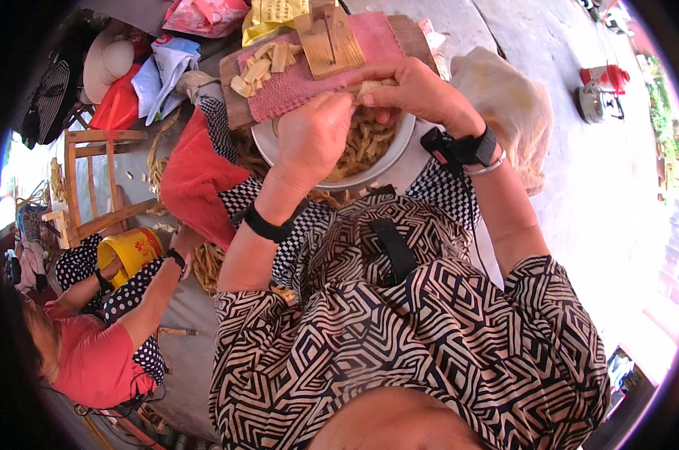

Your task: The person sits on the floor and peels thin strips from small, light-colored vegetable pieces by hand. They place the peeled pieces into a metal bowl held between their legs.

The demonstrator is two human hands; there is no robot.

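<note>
My left hand (317, 126) and my right hand (409, 90) meet above a metal basin (367, 180), fingers pinching a pale, fibrous strip (373, 87) between them. Curled yellowish-brown pieces (364, 146) fill the basin. Just beyond the hands lies a wooden board (235, 109) with a pink cloth (277, 93) over it. A wooden block with a metal piece upright on it (331, 53) stands on the cloth. Short pale-yellow pieces (260, 67) are heaped to its left. What exactly the strip is cannot be told.
At the left, a co-worker in a red top (92, 360) has a hand in a yellow bucket (131, 250). A wooden chair (114, 135) stands beyond. Plastic bags (168, 70) lie at the upper left, a cloth-like bag (502, 112) right of the basin, a kettle (595, 104) farther right.
</note>
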